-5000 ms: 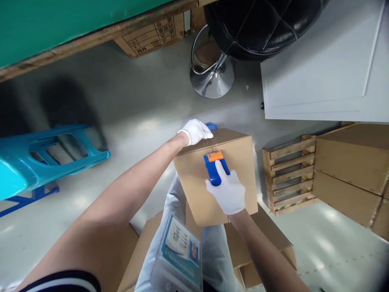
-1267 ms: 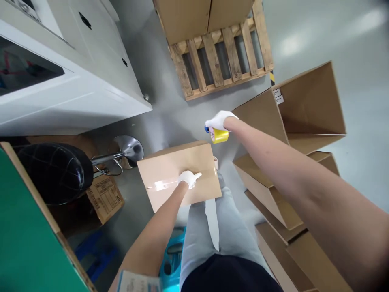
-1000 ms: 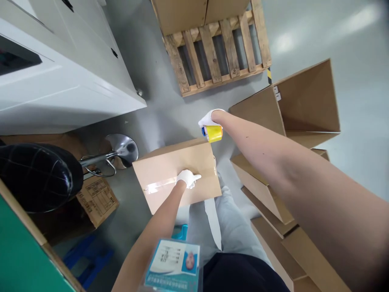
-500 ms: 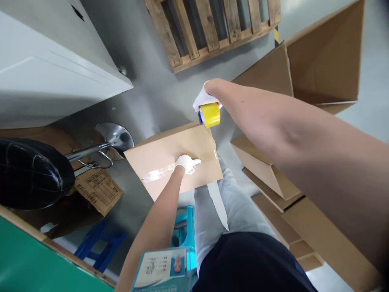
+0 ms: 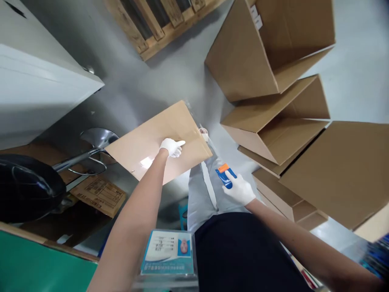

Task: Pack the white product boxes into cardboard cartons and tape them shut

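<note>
A closed cardboard box (image 5: 179,121) stands in front of my legs, with a shiny strip of clear tape (image 5: 147,162) on its top. My left hand (image 5: 172,147), in a white glove, lies on the top of the box. One finger points out to the right and the others are bent. My right hand (image 5: 241,191), also gloved, is wrapped round a blue and orange tape dispenser (image 5: 225,177). It is above my right thigh, apart from the box. The roll of tape on the dispenser is hidden.
Open cardboard boxes (image 5: 243,61) stand along the right. A wooden pallet (image 5: 161,34) lies at the top. To the left are a white cabinet (image 5: 48,85), a black stool (image 5: 28,188) with a chrome base and a green-topped table (image 5: 39,263). A card holder (image 5: 168,253) hangs at my front.
My right hand has brought the tape dispenser from beyond the box's far edge back toward my body, to the right. My left hand stays on the box, which appears turned. The view has shifted.
</note>
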Demonstrator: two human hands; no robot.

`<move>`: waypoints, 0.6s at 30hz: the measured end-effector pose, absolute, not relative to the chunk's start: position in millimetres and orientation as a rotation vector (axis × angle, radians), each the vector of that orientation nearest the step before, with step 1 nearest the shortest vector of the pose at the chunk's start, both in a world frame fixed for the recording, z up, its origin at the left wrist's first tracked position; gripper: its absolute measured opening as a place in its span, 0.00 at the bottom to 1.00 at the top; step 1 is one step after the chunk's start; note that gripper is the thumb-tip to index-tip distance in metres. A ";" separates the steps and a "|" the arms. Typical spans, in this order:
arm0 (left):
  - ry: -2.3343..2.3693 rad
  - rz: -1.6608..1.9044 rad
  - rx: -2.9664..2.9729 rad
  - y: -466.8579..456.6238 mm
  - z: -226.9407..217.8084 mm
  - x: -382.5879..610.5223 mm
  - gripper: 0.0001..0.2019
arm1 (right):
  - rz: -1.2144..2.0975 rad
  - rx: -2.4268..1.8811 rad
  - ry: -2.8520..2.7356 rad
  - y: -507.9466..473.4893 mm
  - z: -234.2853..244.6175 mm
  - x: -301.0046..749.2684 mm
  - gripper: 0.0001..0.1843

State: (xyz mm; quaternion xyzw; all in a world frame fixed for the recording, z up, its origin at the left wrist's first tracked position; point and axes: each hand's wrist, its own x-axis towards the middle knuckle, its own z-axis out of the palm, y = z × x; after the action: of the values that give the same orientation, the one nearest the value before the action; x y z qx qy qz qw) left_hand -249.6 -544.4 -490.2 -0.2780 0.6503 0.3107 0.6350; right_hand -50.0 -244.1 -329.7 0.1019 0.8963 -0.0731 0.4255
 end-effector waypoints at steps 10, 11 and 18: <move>1.417 0.846 -0.760 -545.1 -493.8 -247.9 0.26 | -0.212 0.335 2.006 -257.4 -380.3 -78.8 0.35; 1.407 0.857 -0.768 -545.6 -494.7 -247.4 0.26 | -0.226 0.335 1.999 -260.6 -389.5 -86.1 0.33; 1.355 0.827 -0.800 -548.4 -497.6 -247.4 0.26 | -0.335 0.519 1.991 -285.3 -436.3 -132.4 0.52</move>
State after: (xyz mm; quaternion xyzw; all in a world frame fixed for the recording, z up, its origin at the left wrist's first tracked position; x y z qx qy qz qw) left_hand -247.4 -548.4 -497.6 -0.3495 0.5916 0.3612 0.6304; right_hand -132.4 -285.3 -436.3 0.2150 0.8248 -0.1390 0.5041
